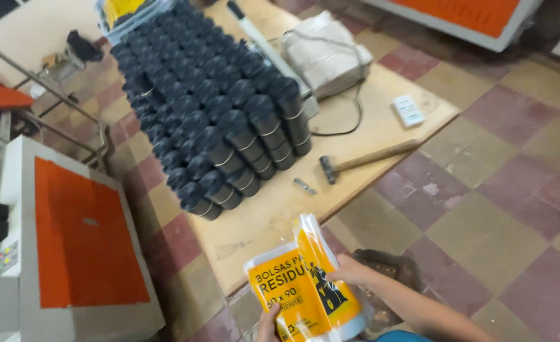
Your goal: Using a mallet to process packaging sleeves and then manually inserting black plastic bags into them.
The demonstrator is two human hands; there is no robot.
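Gripping a glossy yellow-and-clear plastic packet (pixel 305 291), fingers of both left hand (pixel 268 322) and right hand (pixel 350 271) clench it.

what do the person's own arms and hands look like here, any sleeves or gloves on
Both hands are bare, with no gloves. The right hand leads into a forearm that is uncovered along all of its visible length, with no sleeve, watch or band showing. Only the fingers of the left hand show at the bottom edge, with no rings visible. A strip of blue clothing sits at the frame bottom.

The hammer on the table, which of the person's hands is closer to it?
Right. The right hand grips the yellow packet's right edge, below the hammer. The left hand holds the packet's bottom, lower and further left.
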